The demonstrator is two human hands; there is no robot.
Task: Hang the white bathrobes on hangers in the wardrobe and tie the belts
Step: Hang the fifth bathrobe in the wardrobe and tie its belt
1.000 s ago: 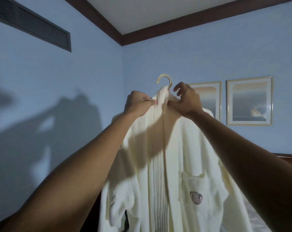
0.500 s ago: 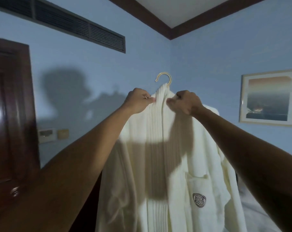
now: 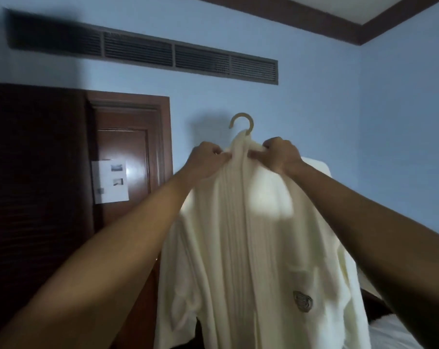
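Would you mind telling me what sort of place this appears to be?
Probably a hotel room: a cream bathrobe with an embroidered crest, a white notice sheet posted on the dark wooden door, and a long ceiling-level air vent.

Bathrobe (image 3: 253, 222) cream-white, vertical ribbed stripes down the front edge, dark swirl emblem (image 3: 302, 301) on the chest pocket. Hanger hook (image 3: 242, 121) pale tan. Walls (image 3: 314, 109) light blue. Ceiling trim (image 3: 276, 10) dark brown. Vent grille (image 3: 188, 57) dark grey, slatted. Door (image 3: 127, 152) reddish-brown wood, white sheet (image 3: 110, 181) with small grey pictures on it. Wardrobe (image 3: 34, 197) very dark brown.
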